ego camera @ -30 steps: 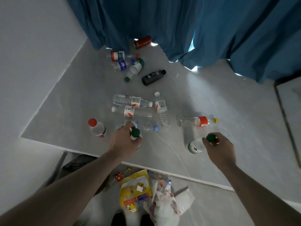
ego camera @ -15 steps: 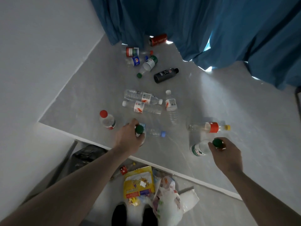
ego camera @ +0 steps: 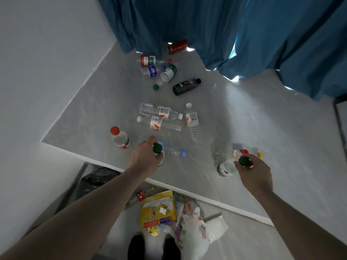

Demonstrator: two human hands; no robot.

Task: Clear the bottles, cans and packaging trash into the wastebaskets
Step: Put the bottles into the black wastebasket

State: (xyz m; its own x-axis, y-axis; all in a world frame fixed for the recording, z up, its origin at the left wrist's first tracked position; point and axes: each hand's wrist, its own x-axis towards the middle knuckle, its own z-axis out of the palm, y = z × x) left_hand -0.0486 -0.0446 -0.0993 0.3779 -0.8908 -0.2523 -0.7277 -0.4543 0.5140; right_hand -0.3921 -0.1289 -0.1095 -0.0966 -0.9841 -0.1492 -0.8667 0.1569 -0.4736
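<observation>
Right now the left hand (ego camera: 145, 158) is curling its fingers around a green-capped bottle (ego camera: 157, 148) near the front edge of the grey table (ego camera: 262, 147), the cap poking up above the thumb side while the body is hiding under the palm. At three o'clock from it, well apart, the right hand (ego camera: 253, 172) is pinching the neck of a second green-capped bottle (ego camera: 226, 167), whose clear body with a green label is tilting away toward nine o'clock.

Just past the left knuckles a blue-capped clear bottle (ego camera: 172, 151) is lying on its side, and at nine o'clock from that hand a red-capped bottle (ego camera: 120, 137) is standing upright. At twelve o'clock from the right hand a clear bottle with a red label and yellow cap (ego camera: 238, 152) is lying flat. Further out, three clear water bottles (ego camera: 161, 117) with white caps are lying together mid-table. Beyond them, toward twelve o'clock, a black bottle (ego camera: 186, 86) is lying beside a bottle with a loose-looking green cap (ego camera: 166, 74), a blue-labelled one (ego camera: 152, 71) and a red-and-green-labelled one (ego camera: 148, 60). A red can (ego camera: 177, 46) is lying against the blue curtain (ego camera: 206, 25).

Below the table edge, at six o'clock, a wastebasket with a black liner (ego camera: 97, 178) is sitting to the left, while a yellow package (ego camera: 158, 209) and a white plastic bag (ego camera: 193, 228) are lying on the floor by the person's shoes (ego camera: 154, 247).
</observation>
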